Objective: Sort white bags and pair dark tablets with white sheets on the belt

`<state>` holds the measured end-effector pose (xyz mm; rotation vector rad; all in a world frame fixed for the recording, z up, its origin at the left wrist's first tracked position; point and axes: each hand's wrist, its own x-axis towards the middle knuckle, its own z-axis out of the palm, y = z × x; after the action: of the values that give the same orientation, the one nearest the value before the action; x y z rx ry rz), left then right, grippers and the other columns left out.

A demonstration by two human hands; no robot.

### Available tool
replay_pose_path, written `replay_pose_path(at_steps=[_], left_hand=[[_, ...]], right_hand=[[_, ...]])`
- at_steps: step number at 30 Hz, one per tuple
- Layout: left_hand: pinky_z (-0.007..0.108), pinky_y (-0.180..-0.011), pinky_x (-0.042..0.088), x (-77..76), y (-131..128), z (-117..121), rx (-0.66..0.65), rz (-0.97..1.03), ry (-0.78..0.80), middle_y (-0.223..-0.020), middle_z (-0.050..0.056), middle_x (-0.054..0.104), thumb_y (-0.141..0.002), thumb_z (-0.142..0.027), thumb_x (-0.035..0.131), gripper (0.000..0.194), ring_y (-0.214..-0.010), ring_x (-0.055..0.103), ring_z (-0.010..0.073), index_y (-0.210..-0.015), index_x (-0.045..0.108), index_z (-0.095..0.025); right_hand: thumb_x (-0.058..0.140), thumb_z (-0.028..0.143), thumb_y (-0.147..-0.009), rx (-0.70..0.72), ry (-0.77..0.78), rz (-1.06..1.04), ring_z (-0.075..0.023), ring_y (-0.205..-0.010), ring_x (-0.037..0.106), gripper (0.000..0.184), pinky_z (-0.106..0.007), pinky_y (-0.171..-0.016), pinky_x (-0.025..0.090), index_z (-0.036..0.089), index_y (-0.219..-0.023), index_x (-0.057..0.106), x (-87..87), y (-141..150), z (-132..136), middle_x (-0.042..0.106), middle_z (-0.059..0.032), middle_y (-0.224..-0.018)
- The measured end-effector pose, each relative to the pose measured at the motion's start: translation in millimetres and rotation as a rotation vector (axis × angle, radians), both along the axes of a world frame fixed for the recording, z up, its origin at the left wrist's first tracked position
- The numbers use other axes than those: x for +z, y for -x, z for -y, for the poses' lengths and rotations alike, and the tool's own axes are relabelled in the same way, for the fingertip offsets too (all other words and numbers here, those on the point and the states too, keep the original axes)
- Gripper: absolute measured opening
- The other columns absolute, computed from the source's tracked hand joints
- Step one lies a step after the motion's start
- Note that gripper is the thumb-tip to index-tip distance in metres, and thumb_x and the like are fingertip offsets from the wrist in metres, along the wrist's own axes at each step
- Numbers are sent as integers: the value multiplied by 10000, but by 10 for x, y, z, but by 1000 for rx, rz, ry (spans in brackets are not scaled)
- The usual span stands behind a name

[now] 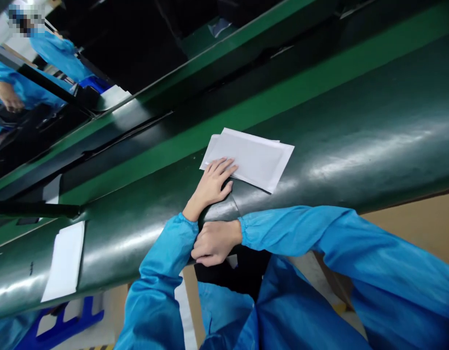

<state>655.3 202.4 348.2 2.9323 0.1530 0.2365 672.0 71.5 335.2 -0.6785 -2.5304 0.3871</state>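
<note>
My left hand (213, 182) lies flat with fingers stretched out, its fingertips on the near corner of a small stack of white envelope-like sheets (255, 158) resting on the dark green conveyor belt (355, 136). My right hand (215, 241) is curled closed at the belt's near edge, pressed against my left blue sleeve; what its fingers hold, if anything, is hidden. Both arms wear bright blue sleeves.
Another white sheet (65, 260) lies on the belt at the lower left. A green frame rail (217, 116) runs along the belt's far side. A person in blue (60, 53) stands at the upper left. A blue stool (60, 325) sits below the belt.
</note>
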Motion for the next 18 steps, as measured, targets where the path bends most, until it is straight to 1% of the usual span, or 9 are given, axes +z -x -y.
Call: replay_pose_path(at_steps=[3,6,7,9,11,12,13,15,18], left_hand=[[568,-1276,268,-35,40,-91,142,93,42,-1573,139,541,-1053,-466,507,485,-1532,389,339,-1459,611,-223],[536,-1252,317,-95,-3,-181,397,190,100,-1556,144,530,-1057,-495,502,460,-1504,413,326,-1400,638,-221],[517,-1233,351,-117,-21,-198,472,211,121,-1552,154,528,-1058,-485,497,456,-1480,443,318,-1396,636,-211],[494,-1198,396,-152,-58,-204,568,222,142,-1529,171,545,-1048,-457,508,447,-1429,497,312,-1388,632,-194],[497,-1196,396,-163,-102,-181,601,201,132,-1510,174,569,-1024,-434,544,450,-1421,502,319,-1390,627,-185],[499,-1199,392,-157,-127,-166,605,184,130,-1510,170,574,-1014,-422,554,459,-1428,495,320,-1401,618,-183],[498,-1204,386,-144,-152,-152,600,169,135,-1514,166,576,-1008,-408,555,470,-1434,488,318,-1416,608,-181],[493,-1222,368,-102,-192,-131,582,152,160,-1526,159,575,-1001,-363,541,487,-1442,483,306,-1447,584,-174],[478,-1259,331,-37,-199,-116,567,153,228,-1522,154,578,-976,-266,516,506,-1435,492,285,-1467,562,-152]], right_hand=[[386,320,-1074,-133,-99,-48,-158,-766,660,334,-278,-654,428,217,-902,652,58,-186,-133,710,-4,-794],[357,349,-1061,-426,-130,-71,-189,-866,675,370,-306,-800,494,176,-977,674,338,-695,-206,732,-64,-891],[359,346,-1055,-625,-86,-39,-208,-906,683,376,-330,-840,506,154,-999,676,464,-921,-191,737,-98,-929],[407,405,-1038,-1196,71,43,-256,-931,703,396,-399,-872,523,119,-1076,678,704,-1397,-116,736,-153,-948],[456,523,-1019,-1717,323,224,-380,-1026,718,503,-536,-886,531,104,-1191,676,861,-1824,-33,733,-245,-998],[431,570,-1023,-1868,457,299,-449,-1119,701,570,-603,-911,522,104,-1245,672,895,-1991,-6,719,-311,-1089],[407,583,-1024,-1929,610,360,-496,-1196,674,606,-635,-943,513,101,-1282,667,899,-2117,7,693,-361,-1178],[431,604,-998,-1867,789,396,-506,-1242,662,654,-606,-983,529,108,-1377,625,836,-2246,6,679,-366,-1259],[433,614,-953,-1771,732,351,-463,-1252,674,679,-538,-1026,549,145,-1422,580,640,-2239,-22,712,-296,-1256]])
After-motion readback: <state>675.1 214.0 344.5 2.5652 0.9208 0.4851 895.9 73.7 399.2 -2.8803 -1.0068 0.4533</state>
